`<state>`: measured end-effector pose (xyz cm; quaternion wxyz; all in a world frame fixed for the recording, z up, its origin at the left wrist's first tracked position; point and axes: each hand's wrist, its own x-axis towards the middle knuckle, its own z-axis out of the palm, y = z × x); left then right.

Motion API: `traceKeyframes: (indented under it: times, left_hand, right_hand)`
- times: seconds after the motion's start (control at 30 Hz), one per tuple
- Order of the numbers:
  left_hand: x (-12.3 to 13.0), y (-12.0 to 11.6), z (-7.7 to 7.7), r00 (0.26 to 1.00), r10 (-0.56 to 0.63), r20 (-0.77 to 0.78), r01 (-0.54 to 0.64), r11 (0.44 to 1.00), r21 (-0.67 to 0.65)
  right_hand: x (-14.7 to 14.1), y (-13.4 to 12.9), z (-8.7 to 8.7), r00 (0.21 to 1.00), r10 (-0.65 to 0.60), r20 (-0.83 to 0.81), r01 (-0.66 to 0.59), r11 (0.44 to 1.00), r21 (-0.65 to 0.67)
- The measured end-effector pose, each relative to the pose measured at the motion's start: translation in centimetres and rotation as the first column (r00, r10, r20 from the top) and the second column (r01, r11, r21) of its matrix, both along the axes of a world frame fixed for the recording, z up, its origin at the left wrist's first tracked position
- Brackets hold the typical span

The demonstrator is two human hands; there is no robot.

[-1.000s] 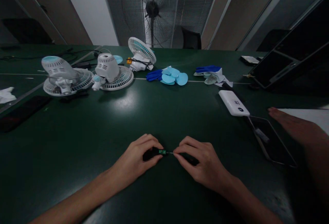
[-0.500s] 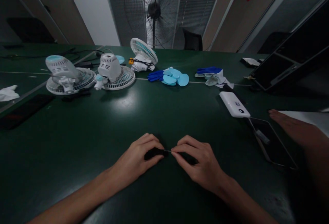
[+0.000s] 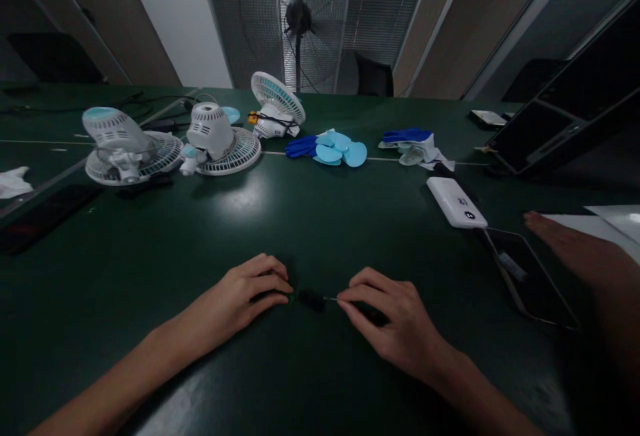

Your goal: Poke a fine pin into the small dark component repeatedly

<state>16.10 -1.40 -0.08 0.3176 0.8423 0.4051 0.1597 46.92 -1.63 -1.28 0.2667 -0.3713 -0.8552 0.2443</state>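
My right hand (image 3: 387, 316) pinches the end of a thin metal rod (image 3: 331, 299). At the rod's other end, a small black piece (image 3: 312, 301) sits low over the dark table; whether it rests on it I cannot tell. To its left, my left hand (image 3: 257, 293) has thumb and fingers closed on a tiny green piece (image 3: 291, 298), its shape too dim to make out. A small gap separates that hand from the black piece.
On the green table (image 3: 320, 223) lie white fans (image 3: 213, 136), blue fan blades (image 3: 341, 149), gloves (image 3: 413, 146), a white power bank (image 3: 456, 203) and a dark tablet (image 3: 530, 279). Another person's hand (image 3: 575, 249) rests at the right by white paper.
My left hand has moved left, off the black piece, with the green piece now at its fingertips. The right hand still pinches the rod and has hardly moved.
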Motion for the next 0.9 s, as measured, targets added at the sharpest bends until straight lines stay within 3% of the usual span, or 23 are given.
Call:
traceKeyframes:
  times: [0.37,0.5,0.57,0.67,0.73,0.83,0.9]
  left_hand:
    - [1.9,-0.3,-0.8,0.999,-0.036,-0.027,0.038,0.997,0.074]
    - [0.2,0.7,-1.0,0.999,0.042,-0.016,-0.04,0.994,0.1]
    - [-2.3,1.7,-1.0,0.991,0.135,-0.02,-0.132,0.984,0.122]
    - [-8.0,2.8,-1.1,0.953,0.298,-0.055,-0.286,0.944,0.164]
    - [-12.6,3.1,-1.3,0.883,0.46,-0.091,-0.432,0.874,0.223]
    - [-19.0,3.1,-1.5,0.726,0.675,-0.132,-0.614,0.723,0.317]
    - [-21.9,3.0,-1.6,0.652,0.741,-0.16,-0.668,0.661,0.342]
  right_hand:
    - [0.1,0.4,0.0,0.999,-0.012,-0.034,0.011,0.999,-0.038]
    - [0.2,0.3,0.2,0.998,-0.028,-0.061,0.025,0.999,-0.043]
    - [0.2,0.3,0.3,0.997,-0.027,-0.078,0.023,0.998,-0.054]
    - [0.3,0.4,0.3,0.997,-0.02,-0.081,0.015,0.998,-0.065]
    - [0.3,0.4,0.3,0.997,-0.021,-0.078,0.015,0.998,-0.067]
    - [0.3,0.4,0.2,0.996,-0.015,-0.092,0.008,0.997,-0.078]
    - [0.2,0.4,0.1,0.996,-0.021,-0.092,0.013,0.997,-0.079]
